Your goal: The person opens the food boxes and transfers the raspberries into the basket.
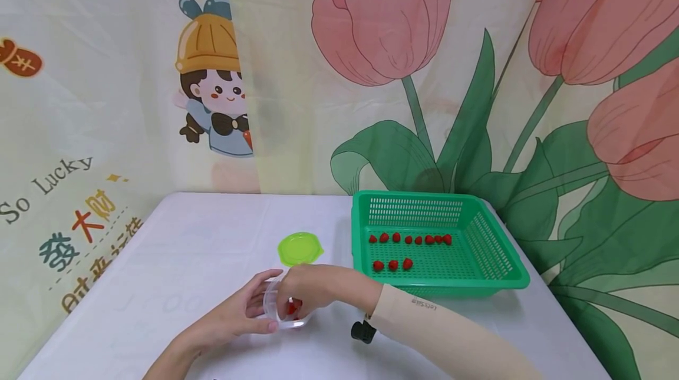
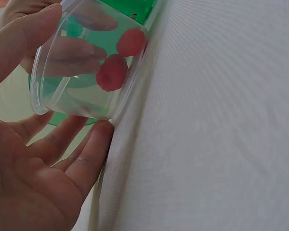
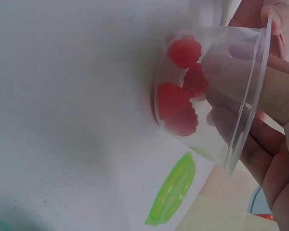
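A clear plastic cup (image 1: 271, 300), tilted on its base over the white table, is held by my left hand (image 1: 236, 315). The left thumb lies at its rim and the fingers support the far side. My right hand (image 1: 307, 288) reaches down into the cup. Several raspberries (image 3: 178, 108) lie at the bottom, two of these raspberries (image 2: 111, 73) showing through the wall in the left wrist view. The right fingertips (image 3: 214, 65) are close against one raspberry (image 3: 196, 81); whether they pinch it is unclear.
A green basket (image 1: 440, 283) stands at the right, with raspberries (image 1: 393, 265) in two rows on its floor. Behind the cup lies a light green lid (image 1: 300, 248). The white tablecloth (image 1: 228, 227) reaches a printed curtain at the back.
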Tool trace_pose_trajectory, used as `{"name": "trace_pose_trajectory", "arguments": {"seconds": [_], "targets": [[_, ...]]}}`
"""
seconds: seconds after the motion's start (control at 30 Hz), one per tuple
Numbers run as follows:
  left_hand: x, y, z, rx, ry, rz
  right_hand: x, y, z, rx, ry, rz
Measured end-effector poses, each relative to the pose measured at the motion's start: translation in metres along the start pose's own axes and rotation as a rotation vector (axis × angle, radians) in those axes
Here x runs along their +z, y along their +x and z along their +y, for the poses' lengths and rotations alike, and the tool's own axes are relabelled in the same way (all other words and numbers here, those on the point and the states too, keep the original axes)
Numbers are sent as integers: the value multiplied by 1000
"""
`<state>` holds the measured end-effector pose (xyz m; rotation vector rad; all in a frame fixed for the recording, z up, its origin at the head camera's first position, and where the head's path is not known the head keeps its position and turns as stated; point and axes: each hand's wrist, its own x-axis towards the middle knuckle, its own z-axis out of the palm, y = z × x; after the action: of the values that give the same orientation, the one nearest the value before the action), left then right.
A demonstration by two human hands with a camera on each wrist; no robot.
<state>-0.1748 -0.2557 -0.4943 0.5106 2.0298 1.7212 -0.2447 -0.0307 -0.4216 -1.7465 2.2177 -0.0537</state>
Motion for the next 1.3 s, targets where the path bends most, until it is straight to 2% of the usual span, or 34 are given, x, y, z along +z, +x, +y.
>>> {"name": "trace_pose_trajectory", "arguments": {"seconds": [0.27,0.67,1.07,1.3], "targets": [[-1,1,-2,3,24,2,1,0,-1,-21,21,10],[-2,1,-3,10,22,-2,-2,3,-3,38,9,-68],[0,1,-1,4,16,4,3,9,-3,88,44,-123],[0,1,-2,15,1,-2,4,12,-5,86,-10,-134]]}}
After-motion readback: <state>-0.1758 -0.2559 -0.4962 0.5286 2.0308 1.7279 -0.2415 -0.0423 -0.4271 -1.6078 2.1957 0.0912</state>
